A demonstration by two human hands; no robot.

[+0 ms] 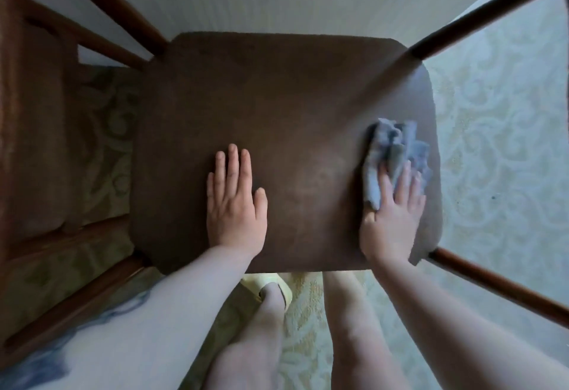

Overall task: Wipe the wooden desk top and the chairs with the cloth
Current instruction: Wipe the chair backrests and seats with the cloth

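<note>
Directly below me, line by line:

Seat: the chair seat [286, 130] was a dark brown panel, nearly square with rounded corners, its surface dull and faintly mottled with a slight sheen near the middle.
Frame: reddish-brown rounded wooden rails [480, 16] ran off from the seat's corners, smooth and glossy beside the matte seat.
Cloth: the cloth [392, 155] was blue-grey and soft, bunched into loose folds, lying on the seat close to its right edge.
Right hand: my right hand [392, 220] lay pressed on the near part of the cloth, fingers spread over it and thumb against its left side, pinning it to the seat rather than balling it up.
Left hand: my left hand [235, 201] rested flat and unclenched on the bare seat, fingers together, holding nothing, well apart from the cloth.
Floor: the carpet [498, 143] was pale, with a raised curling leaf pattern.
Feet: a pale yellow slipper [277, 286] showed just under the seat's near edge, between my forearms.
Second chair: another brown chair seat [34, 130] stood at the left, blurred.
</note>
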